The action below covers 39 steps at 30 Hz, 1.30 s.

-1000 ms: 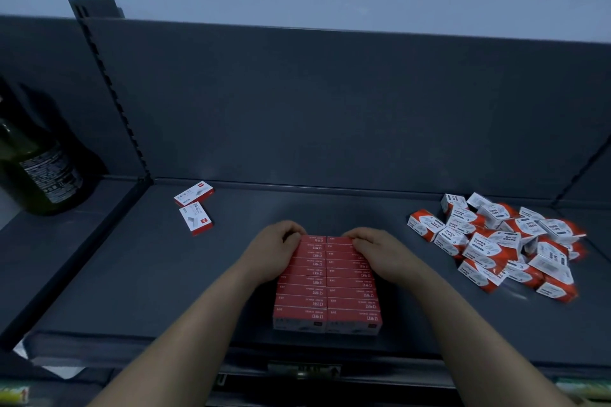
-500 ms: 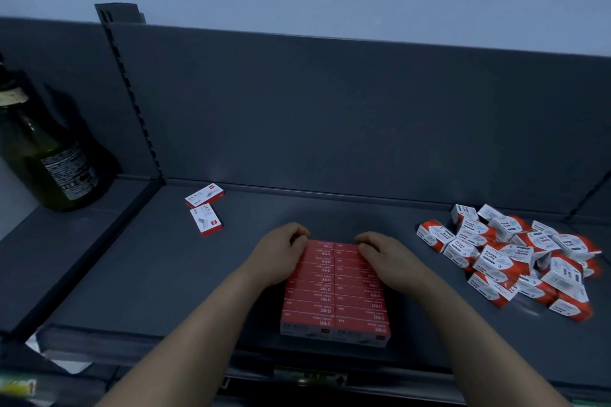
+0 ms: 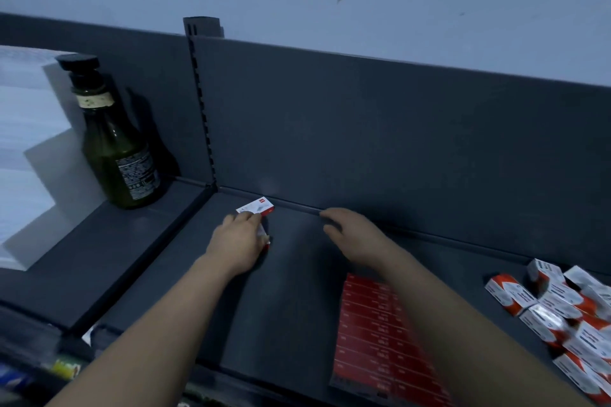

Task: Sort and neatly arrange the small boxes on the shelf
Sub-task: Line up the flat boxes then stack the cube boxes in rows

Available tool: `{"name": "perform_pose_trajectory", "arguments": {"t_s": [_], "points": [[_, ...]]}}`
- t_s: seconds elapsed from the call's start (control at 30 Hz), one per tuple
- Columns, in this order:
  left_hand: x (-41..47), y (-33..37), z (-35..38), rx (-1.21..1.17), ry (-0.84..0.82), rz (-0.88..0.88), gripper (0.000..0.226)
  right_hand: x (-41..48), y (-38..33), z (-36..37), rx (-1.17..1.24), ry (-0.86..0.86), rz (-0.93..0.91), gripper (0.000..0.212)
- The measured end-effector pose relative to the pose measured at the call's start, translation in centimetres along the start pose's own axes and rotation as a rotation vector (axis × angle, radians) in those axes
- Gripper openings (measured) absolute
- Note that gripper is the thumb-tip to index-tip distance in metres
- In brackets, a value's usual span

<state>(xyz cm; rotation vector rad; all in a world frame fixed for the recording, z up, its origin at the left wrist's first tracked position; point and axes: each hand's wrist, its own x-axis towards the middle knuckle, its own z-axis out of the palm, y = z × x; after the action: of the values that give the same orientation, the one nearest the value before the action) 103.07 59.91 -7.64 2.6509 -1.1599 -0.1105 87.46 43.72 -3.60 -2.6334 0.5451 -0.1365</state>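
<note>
Now the left hand point(image 3: 239, 239) reaches to the shelf's point(image 3: 297, 307) back corner at eleven o'clock, fingers bent down over two loose boxes. Its fingertips touch the rear loose box point(image 3: 258, 207), which lies against the back panel. Its palm covers most of the near loose box point(image 3: 265, 238). Whether it pinches either one cannot be told. The right hand point(image 3: 352, 233) hovers at one o'clock of it, fingers loosely extended, holding nothing. A red block of boxes point(image 3: 370, 334) lies flat at five o'clock near the front edge, partly under the right forearm. A heap of white-and-red boxes point(image 3: 558, 317) sits at four o'clock. A green bottle point(image 3: 115, 149) stands on the neighbouring shelf at nine o'clock.
</note>
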Motion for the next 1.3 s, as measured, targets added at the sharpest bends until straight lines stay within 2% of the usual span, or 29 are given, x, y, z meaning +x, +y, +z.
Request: {"name": "perform_pose_trajectory", "arguments": {"t_s": [0.3,0.5,0.6,0.7,0.8,0.93,1.03,1.17,1.3], "points": [[-1.4,-1.8,1.2,-0.153,0.057,0.025,0.047,8.5,-3.6,4.7,0.056,-0.109,-0.143,0.039],[-1.7,-1.9,0.7,-0.211,0.034,0.04,0.03,11.8,-4.2,6.6,0.009,-0.168,-0.12,0.046],[-2.8,-2.8,0.5,-0.273,0.01,-0.008,0.046,12.4,-4.0,6.7,-0.045,-0.215,-0.074,0.047],[-3.6,-3.2,-0.1,-0.35,-0.082,-0.062,0.071,12.5,-4.2,6.4,-0.045,-0.289,-0.017,0.034],[-4.2,-3.0,-0.7,-0.396,-0.16,-0.106,0.075,11.7,-4.0,5.8,-0.009,-0.311,-0.009,0.027],[-4.6,-1.9,-1.7,-0.478,-0.147,-0.111,0.06,9.5,-2.7,5.0,0.113,-0.148,0.019,0.023],[-4.7,-1.1,-2.0,-0.441,-0.068,-0.111,0.051,7.2,-1.2,3.4,0.134,-0.166,0.04,0.015],[-4.8,1.3,-2.1,-0.443,0.049,-0.041,0.031,3.3,1.5,0.2,0.169,-0.175,0.118,0.021],[-4.9,4.9,-2.0,-0.568,0.101,-0.003,0.019,-2.3,4.6,-3.0,0.271,-0.116,0.204,0.026]]}}
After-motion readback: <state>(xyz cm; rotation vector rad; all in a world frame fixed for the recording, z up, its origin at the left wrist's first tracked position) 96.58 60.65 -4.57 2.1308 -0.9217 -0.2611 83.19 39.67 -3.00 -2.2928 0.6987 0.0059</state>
